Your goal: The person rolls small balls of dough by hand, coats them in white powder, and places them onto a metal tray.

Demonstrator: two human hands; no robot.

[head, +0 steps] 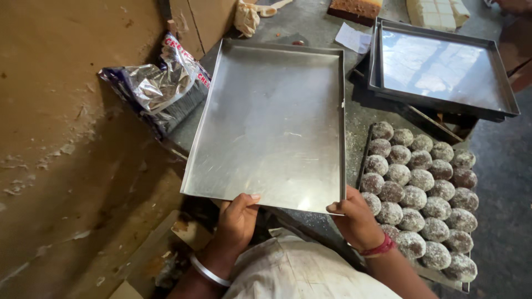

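Note:
A large empty steel tray (271,116) lies before me, its near edge held by both hands. My left hand (237,221) grips the near rim left of centre, thumb on top, with a metal bangle on the wrist. At the tray's near right corner my right hand (357,218) grips the rim; it wears a red thread at the wrist. Just right of that hand sits a dark tray (363,160) filled with several rows of round brown balls (421,196) dusted with white flakes.
A second empty steel tray (501,105) rests at the back right on stacked dark trays. A crumpled foil packet (160,88) lies left of the held tray. Cake slabs (438,11) and paper (354,37) sit at the back. Brown wall and floor are on the left.

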